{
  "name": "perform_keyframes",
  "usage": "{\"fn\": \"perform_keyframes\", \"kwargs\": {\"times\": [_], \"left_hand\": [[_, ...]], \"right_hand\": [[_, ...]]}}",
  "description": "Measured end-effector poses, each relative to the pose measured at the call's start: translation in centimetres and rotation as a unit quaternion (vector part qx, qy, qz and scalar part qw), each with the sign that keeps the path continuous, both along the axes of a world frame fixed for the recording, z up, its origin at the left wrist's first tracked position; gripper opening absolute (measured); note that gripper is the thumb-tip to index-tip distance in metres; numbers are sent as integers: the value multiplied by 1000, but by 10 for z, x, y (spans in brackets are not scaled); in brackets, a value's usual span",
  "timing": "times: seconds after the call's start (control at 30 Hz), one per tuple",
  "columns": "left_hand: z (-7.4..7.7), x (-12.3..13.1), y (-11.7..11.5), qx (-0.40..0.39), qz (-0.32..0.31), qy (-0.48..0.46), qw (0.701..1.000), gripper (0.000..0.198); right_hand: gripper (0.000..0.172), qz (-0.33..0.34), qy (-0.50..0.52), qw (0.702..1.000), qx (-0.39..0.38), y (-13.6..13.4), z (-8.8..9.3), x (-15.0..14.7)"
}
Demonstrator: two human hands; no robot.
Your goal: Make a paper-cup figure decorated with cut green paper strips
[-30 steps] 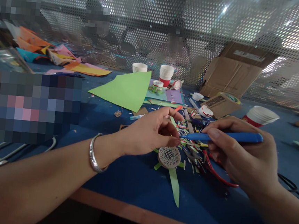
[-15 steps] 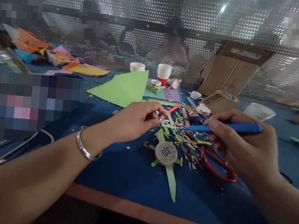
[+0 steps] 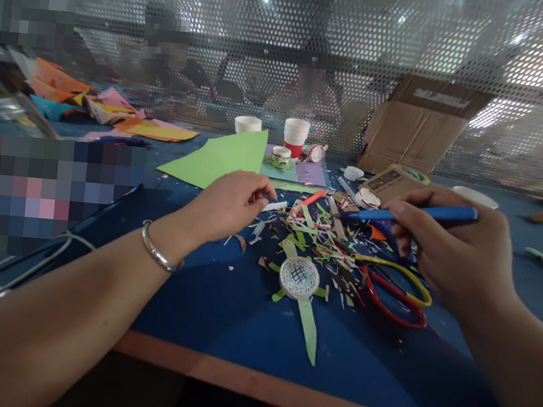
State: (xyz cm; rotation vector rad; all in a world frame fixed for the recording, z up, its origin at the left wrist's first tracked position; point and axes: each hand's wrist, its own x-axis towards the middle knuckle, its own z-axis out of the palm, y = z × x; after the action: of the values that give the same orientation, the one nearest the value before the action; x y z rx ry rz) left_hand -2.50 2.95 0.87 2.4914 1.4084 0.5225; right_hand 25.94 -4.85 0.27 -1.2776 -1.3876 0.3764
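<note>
My right hand (image 3: 458, 245) is wrapped round a blue marker (image 3: 446, 214), its tip pointing left over the paper scraps (image 3: 325, 237). My left hand (image 3: 233, 203), fingers curled, hovers over the table left of the scraps; whether it holds anything is hidden. A white cap (image 3: 274, 206) lies just right of its fingertips. Nearer the front sits a round white disc (image 3: 299, 277) with a grid and dots drawn on it, with green paper strips sticking out around it. Red-handled scissors (image 3: 388, 309) and a yellow handle (image 3: 408, 275) lie below my right hand.
Green paper (image 3: 223, 158) lies behind my left hand. Paper cups (image 3: 296, 136) and a cardboard box (image 3: 415, 130) stand at the back by the perforated screen. Coloured papers (image 3: 154, 128) are at the far left, and a white cable (image 3: 65, 246) at the left edge.
My left hand has drawn back left from the scraps, uncovering the white cap. My right hand with the marker has risen slightly and moved a little right.
</note>
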Motion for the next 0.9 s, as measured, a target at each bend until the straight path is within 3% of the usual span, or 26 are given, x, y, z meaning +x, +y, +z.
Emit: {"fn": "perform_keyframes", "kwargs": {"times": [0.2,0.4,0.53,0.67,0.9], "left_hand": [[-1,-5,0,-90,-19,100,991,27],[-2,-4,-1,-97,-40,107,989,15],[-2,-1,-2,-73,-36,-5,997,21],[-3,7,-11,-83,-79,-169,979,36],[-7,17,-19,-137,-173,-216,951,20]], "right_hand": [[15,-13,-56,998,-10,-2,2,-3],[18,-1,-76,997,-18,-4,3,-4],[21,13,-94,995,-25,-4,3,-6],[19,38,-81,996,-27,-5,1,-6],[15,107,-81,991,-17,-13,-2,-11]]}}
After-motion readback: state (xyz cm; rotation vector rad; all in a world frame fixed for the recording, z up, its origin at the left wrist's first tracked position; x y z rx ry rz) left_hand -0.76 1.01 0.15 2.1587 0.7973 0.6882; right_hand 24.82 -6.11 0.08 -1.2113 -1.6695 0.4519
